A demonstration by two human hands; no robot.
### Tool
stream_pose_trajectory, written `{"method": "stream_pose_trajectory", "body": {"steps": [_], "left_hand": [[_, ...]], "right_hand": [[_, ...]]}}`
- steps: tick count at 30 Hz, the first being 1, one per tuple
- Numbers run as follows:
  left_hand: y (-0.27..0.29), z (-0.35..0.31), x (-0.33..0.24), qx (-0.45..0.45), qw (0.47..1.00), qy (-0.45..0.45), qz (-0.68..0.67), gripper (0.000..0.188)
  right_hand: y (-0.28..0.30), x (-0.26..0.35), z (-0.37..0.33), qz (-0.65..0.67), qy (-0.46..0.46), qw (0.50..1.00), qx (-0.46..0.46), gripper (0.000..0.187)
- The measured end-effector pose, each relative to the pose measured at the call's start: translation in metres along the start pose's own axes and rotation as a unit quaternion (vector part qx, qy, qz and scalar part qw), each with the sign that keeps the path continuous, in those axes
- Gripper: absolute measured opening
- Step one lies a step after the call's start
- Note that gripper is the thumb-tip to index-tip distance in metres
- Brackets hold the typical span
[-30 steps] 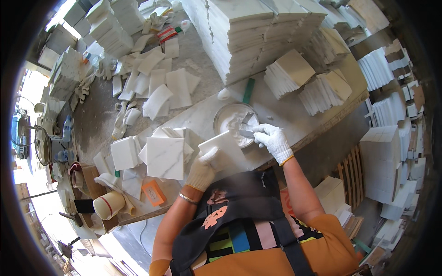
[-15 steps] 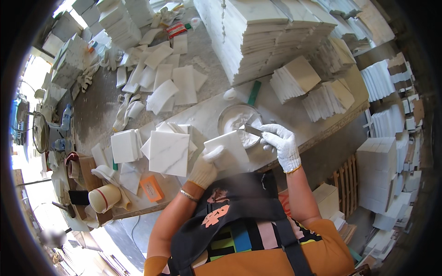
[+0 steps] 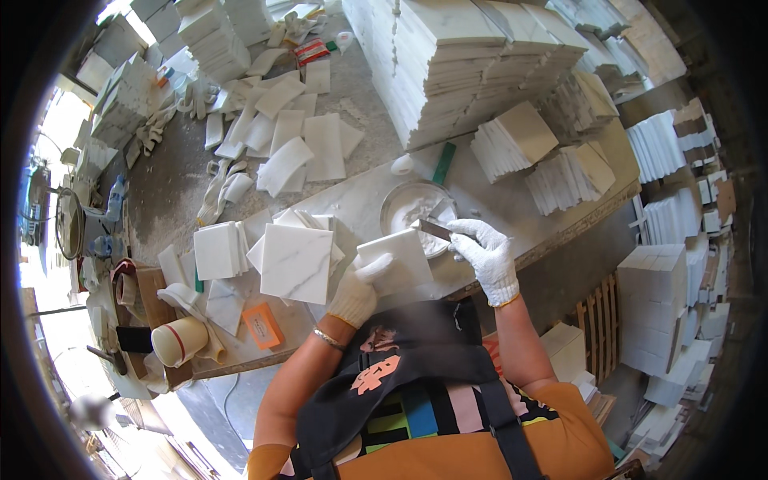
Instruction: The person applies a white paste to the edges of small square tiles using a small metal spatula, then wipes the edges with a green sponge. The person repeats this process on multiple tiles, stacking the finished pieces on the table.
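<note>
My left hand (image 3: 354, 296), in a white knit glove, grips a square white tile (image 3: 404, 270) in front of my apron, with the thumb on its face. In my right hand (image 3: 488, 258), also gloved, is a putty knife (image 3: 434, 230), its blade at the tile's upper right corner. A dab of white paste shows at that corner. Just beyond lies a round bowl (image 3: 386, 210) of white paste, partly hidden by the tile and the knife. A stack of square marble tiles (image 3: 296, 264) stands to the left of my left hand.
A tall marble tile stack (image 3: 448, 84) rises at the far side, with smaller stacks (image 3: 512, 140) to its right. Loose tile pieces (image 3: 324, 148) lie far left. An orange box (image 3: 264, 326) and a cream cylindrical container (image 3: 178, 342) sit near left. A green bar (image 3: 444, 163) lies beyond the bowl.
My right hand and the putty knife have shifted slightly left and down, staying near the tile's corner. My left hand still holds the tile in nearly the same place.
</note>
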State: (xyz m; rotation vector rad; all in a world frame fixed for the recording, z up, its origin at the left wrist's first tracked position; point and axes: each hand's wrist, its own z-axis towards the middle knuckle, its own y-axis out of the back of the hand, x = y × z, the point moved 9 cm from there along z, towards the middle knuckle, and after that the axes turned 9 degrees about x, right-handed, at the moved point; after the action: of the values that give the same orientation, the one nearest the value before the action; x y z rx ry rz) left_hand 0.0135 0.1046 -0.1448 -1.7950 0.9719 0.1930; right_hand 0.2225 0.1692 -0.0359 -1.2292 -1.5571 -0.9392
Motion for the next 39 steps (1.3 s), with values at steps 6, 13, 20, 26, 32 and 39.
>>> {"method": "stream_pose_trajectory", "body": {"steps": [6,13,20,26,32,39], "left_hand": [[-0.006,-0.005,-0.005,-0.008,1.0,0.01,0.004,0.027],[-0.001,-0.003,-0.003,0.0,1.0,-0.004,0.025,0.029],[0.001,-0.004,-0.003,-0.012,1.0,0.0,0.028,0.032],[-0.003,-0.005,-0.005,-0.014,1.0,0.003,0.015,0.03],[0.001,-0.005,-0.002,-0.029,0.999,0.004,-0.015,0.028],[-0.004,-0.007,-0.003,-0.03,0.999,0.014,-0.019,0.028]], "right_hand": [[0.003,0.001,0.0,-0.033,0.017,0.999,-0.005,0.022],[0.002,0.01,0.0,-0.077,0.062,0.995,-0.012,0.02],[0.018,-0.015,0.011,-0.185,0.06,0.981,-0.018,0.023],[0.017,-0.043,0.017,-0.201,-0.031,0.979,0.013,0.024],[0.017,-0.056,0.019,-0.087,-0.062,0.994,0.028,0.023],[0.015,-0.026,0.007,-0.007,-0.072,0.997,0.007,0.021]]}}
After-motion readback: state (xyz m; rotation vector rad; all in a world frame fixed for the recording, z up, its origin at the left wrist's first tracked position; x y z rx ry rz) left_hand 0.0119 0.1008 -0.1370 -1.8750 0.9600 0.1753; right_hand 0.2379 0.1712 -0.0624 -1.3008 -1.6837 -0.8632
